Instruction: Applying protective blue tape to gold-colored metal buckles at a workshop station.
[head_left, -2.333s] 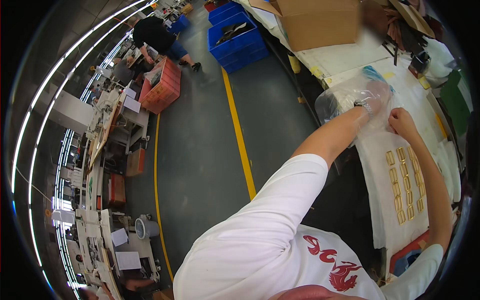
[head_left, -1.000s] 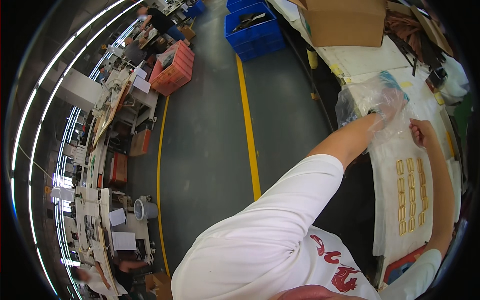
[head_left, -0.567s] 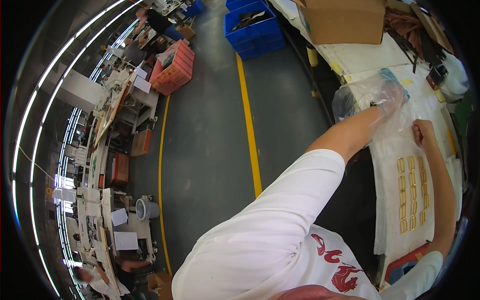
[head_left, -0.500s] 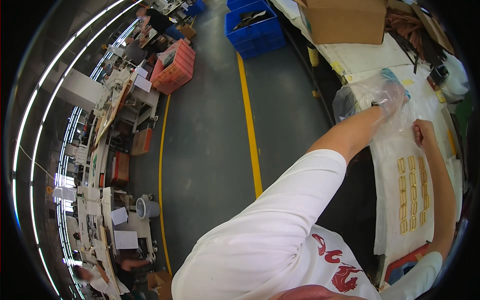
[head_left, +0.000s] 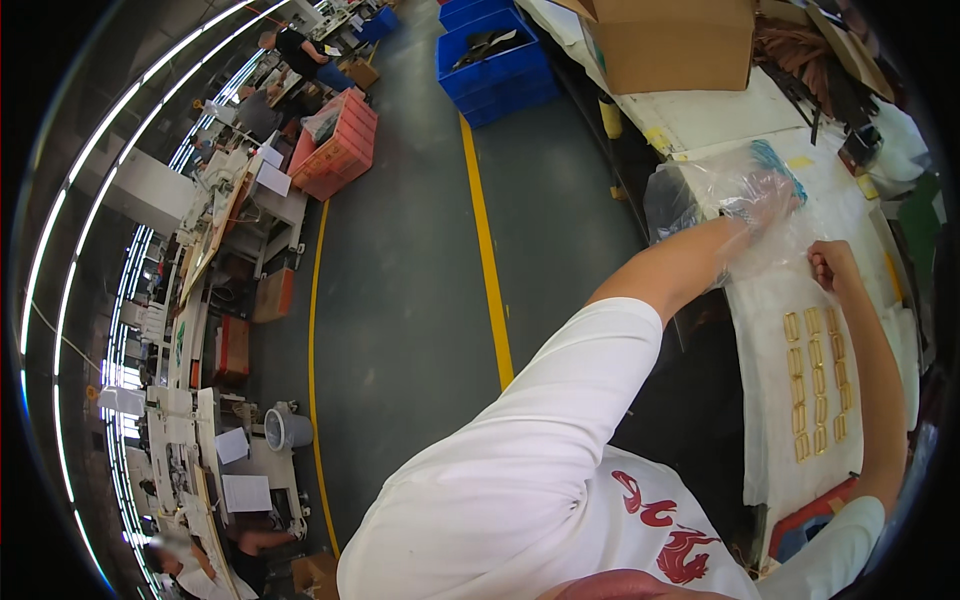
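Note:
A clear plastic bag (head_left: 690, 195) lies crumpled on the white-covered table (head_left: 735, 105). My left hand (head_left: 768, 192) is inside it, seen blurred through the film, with its forearm coming in through the bag's near side. Beside those fingers, at the bag's far end, is a teal patterned thing (head_left: 778, 162) whose kind I cannot make out. My right hand (head_left: 832, 265) is closed at the bag's right edge and seems to pinch the film. Nearer to me, gold rectangular metal rings (head_left: 818, 370) lie in three rows on a white sheet (head_left: 765, 400).
A cardboard box (head_left: 670, 45) and brown strips (head_left: 800, 50) sit at the table's far end. Blue crates (head_left: 500, 80) and a red crate (head_left: 340, 145) stand on the floor. Other people (head_left: 300, 55) work at benches on the left. A red-and-blue bin (head_left: 800, 530) is by my right elbow.
The view has shifted a little, so the table and both hands appear slightly farther left. The bag has changed shape a little; my left hand stays in it and my right hand stays closed.

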